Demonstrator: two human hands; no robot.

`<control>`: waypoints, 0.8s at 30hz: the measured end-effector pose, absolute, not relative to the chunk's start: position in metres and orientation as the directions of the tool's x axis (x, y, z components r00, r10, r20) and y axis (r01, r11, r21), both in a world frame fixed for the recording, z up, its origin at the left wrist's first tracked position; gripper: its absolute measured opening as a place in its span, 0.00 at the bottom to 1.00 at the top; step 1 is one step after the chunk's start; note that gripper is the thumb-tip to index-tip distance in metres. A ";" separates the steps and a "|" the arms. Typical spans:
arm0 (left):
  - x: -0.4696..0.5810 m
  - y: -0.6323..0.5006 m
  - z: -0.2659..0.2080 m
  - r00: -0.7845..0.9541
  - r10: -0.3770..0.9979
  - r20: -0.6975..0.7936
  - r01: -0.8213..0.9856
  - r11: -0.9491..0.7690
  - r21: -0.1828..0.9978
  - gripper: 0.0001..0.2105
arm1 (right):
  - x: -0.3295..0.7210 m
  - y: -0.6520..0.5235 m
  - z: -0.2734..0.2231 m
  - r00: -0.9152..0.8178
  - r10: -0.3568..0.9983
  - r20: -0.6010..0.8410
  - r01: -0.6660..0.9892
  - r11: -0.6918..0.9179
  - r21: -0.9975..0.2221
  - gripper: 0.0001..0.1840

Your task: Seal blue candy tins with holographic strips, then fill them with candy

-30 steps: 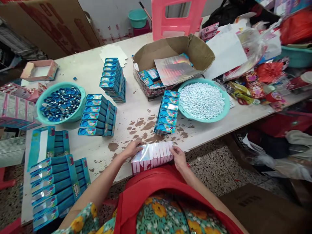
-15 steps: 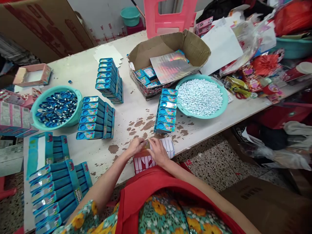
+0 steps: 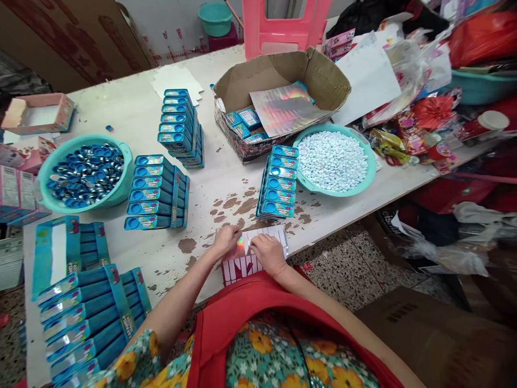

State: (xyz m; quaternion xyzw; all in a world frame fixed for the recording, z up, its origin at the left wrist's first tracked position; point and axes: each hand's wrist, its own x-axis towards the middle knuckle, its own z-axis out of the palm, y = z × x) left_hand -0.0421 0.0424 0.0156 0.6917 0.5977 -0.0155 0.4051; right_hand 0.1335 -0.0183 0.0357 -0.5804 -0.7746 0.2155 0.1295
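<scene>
The white table (image 3: pixel 220 180) spread across the view, worn to brown patches near the middle. On it stood an open cardboard box (image 3: pixel 278 64), then 2 turquoise bowls: one of white pieces (image 3: pixel 341 193), one of blue pieces (image 3: pixel 117 191). A row of blue packs (image 3: pixel 278 186) touched or nearly touched the former. The red-and-white block (image 3: pixel 238 269) lay at the near edge, under both hands. The right hand (image 3: pixel 269 253) rested bent fingers on top; the left hand (image 3: pixel 226 241) curled at its left end. Whether either gripped anything could not be told.
</scene>
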 end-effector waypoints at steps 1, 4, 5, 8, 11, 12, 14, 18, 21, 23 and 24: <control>-0.042 0.042 0.021 0.256 0.840 -0.479 0.836 0.056 0.545 0.12 | 0.136 -0.017 0.046 -0.241 0.968 -0.064 0.836 0.173 -0.521 0.06; -0.039 0.035 0.045 0.297 0.889 -0.347 0.651 0.077 0.756 0.15 | 0.146 -0.016 0.080 -0.130 0.985 -0.113 0.744 0.021 -0.668 0.07; -0.037 0.031 0.054 0.364 0.874 -0.322 0.527 0.092 0.845 0.17 | 0.149 -0.016 0.090 -0.106 0.986 -0.125 0.700 -0.015 -0.714 0.08; -0.028 0.023 0.078 0.580 0.728 -0.367 0.265 0.258 0.929 0.16 | 0.155 -0.014 0.115 -0.016 0.989 -0.147 0.570 -0.112 -0.814 0.09; -0.019 0.028 0.095 0.584 0.689 -0.428 0.259 0.342 0.903 0.14 | 0.159 -0.008 0.125 0.111 0.983 -0.147 0.493 -0.183 -0.850 0.09; -0.017 0.034 0.100 0.568 0.708 -0.419 0.282 0.311 0.907 0.14 | 0.160 -0.004 0.125 0.159 0.979 -0.127 0.477 -0.189 -0.858 0.09; -0.013 0.050 0.110 0.555 0.741 -0.377 0.349 0.203 0.915 0.15 | 0.164 0.005 0.125 0.258 0.964 -0.056 0.457 -0.173 -0.872 0.10; -0.008 0.087 0.132 0.568 0.746 -0.348 0.481 0.041 0.876 0.19 | 0.170 0.028 0.122 0.369 0.928 0.053 0.457 -0.131 -0.880 0.11; -0.005 0.109 0.142 0.561 0.736 -0.379 0.604 -0.051 0.795 0.19 | 0.171 0.040 0.119 0.362 0.930 0.064 0.479 -0.126 -0.869 0.10; -0.002 0.119 0.143 0.574 0.715 -0.399 0.632 -0.077 0.771 0.17 | 0.170 0.044 0.116 0.370 0.924 0.096 0.526 -0.123 -0.841 0.10; -0.001 0.123 0.142 0.587 0.701 -0.405 0.629 -0.079 0.774 0.16 | 0.170 0.046 0.115 0.382 0.917 0.118 0.553 -0.124 -0.824 0.09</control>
